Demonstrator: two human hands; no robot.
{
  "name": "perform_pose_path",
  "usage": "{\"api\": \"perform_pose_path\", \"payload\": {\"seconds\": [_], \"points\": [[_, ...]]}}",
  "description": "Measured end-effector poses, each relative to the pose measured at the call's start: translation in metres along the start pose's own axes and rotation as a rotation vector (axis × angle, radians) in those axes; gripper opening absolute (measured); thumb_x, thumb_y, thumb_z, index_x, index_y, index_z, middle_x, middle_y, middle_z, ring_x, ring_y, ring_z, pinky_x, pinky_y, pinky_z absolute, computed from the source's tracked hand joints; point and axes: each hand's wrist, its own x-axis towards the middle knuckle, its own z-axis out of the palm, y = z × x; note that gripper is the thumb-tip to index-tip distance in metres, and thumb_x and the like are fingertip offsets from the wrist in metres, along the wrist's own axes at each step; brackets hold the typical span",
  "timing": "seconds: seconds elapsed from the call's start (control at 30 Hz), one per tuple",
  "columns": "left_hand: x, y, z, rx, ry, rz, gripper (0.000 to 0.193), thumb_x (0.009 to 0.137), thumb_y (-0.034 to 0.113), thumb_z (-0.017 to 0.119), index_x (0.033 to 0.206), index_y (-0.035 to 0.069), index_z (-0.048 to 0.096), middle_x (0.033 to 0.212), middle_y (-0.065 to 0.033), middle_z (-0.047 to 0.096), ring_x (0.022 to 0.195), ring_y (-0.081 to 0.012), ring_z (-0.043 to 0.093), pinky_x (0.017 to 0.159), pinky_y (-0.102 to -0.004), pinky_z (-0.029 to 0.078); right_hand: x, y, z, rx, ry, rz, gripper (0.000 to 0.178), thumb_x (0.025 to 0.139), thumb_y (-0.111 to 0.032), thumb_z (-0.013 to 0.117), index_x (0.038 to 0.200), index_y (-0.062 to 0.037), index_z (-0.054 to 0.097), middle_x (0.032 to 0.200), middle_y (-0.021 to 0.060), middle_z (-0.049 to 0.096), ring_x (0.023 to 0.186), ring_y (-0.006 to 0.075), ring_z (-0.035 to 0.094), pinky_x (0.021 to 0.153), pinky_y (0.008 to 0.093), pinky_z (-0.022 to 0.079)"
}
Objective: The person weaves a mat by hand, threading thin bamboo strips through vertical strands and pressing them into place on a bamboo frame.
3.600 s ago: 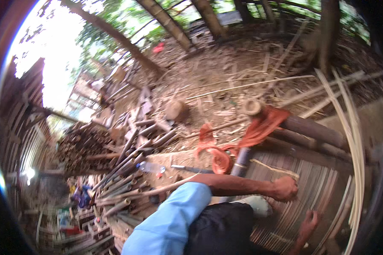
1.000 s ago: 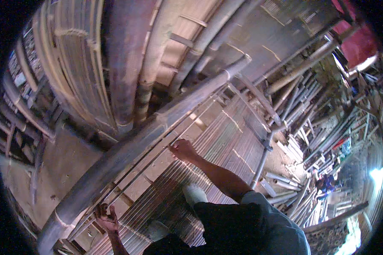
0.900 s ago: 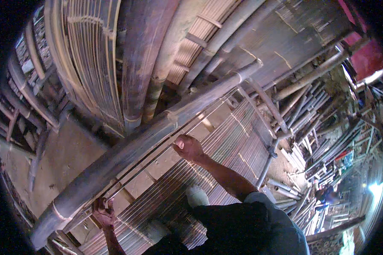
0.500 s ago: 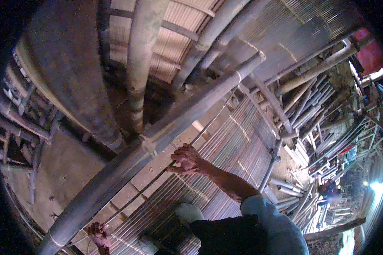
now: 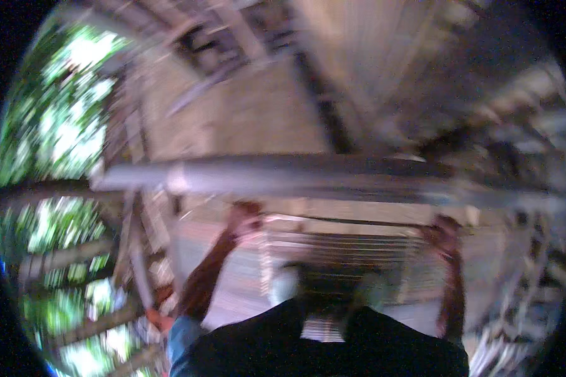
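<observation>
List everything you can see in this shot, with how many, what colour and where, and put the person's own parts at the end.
The picture is motion-blurred, so fine detail is lost.
Thick pole: one, grey, lying level across the middle.
Thin slats: many, count unclear, pale tan, packed side by side below the pole, between the hands.
Wooden beams: several, dark brown, above the pole.
Foliage: green, bright, along the left edge.
Thin poles: a few, brown, at lower left before the foliage.
Dark clothing: one, black, bottom centre.
Sleeve: one, light blue, lower left.
Left hand: one, just below the pole, grip unclear.
Right hand: one, just below the pole at right, grip unclear.
</observation>
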Motion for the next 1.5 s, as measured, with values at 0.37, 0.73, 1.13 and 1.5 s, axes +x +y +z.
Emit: {"api": "perform_pose_path", "payload": {"seconds": [0.37,0.73,1.13,1.5], "points": [[0.001,0.111,0.009,-0.022,0.101,-0.37,0.039,0.073,0.034,0.076,0.095,0.004,0.062,0.084,-0.0117,0.056,0.085,-0.0302,0.056,0.076,-0.0431,0.043,-0.022,0.05,-0.062,-0.069,-0.337,-0.01,0.022,0.084,-0.011,0.074,0.1,-0.0059,0.061,0.101,0.008,0.059,0.09,0.02,0.06,0.073,0.0322,0.052],[-0.082,0.015,-0.009,0.192,0.412,-0.723,0.027,0.079,0.022,0.076,0.102,0.011,0.07,0.111,-0.0136,0.062,0.102,-0.031,0.058,0.089,-0.0454,0.046,0.024,-0.02,-0.011,0.094,-0.4,0.311,0.016,0.086,-0.01,0.072,0.1,-0.0057,0.064,0.094,0.0059,0.059,0.085,0.017,0.059,0.067,0.0317,0.051],[-0.102,-0.01,-0.026,0.153,0.233,-0.649,0.025,0.088,0.03,0.067,0.102,0.01,0.072,0.104,-0.0135,0.062,0.105,-0.0297,0.054,0.096,-0.0456,0.039,0.005,-0.014,0.009,0.15,-0.119,-0.003,0.01,0.081,0.0,0.07,0.082,-0.0024,0.06,0.082,0.005,0.051,0.076,0.019,0.051,0.072,0.0322,0.043],[-0.113,0.027,-0.031,-0.552,0.927,-1.323,0.031,0.092,0.032,0.066,0.088,0.002,0.067,0.066,-0.0063,0.062,0.052,-0.0115,0.05,0.046,-0.0296,0.038,0.039,-0.074,-0.015,0.082,-0.358,0.15,0.023,0.074,-0.01,0.076,0.075,-0.0031,0.054,0.078,0.0074,0.051,0.074,0.0223,0.05,0.07,0.034,0.043]]}}
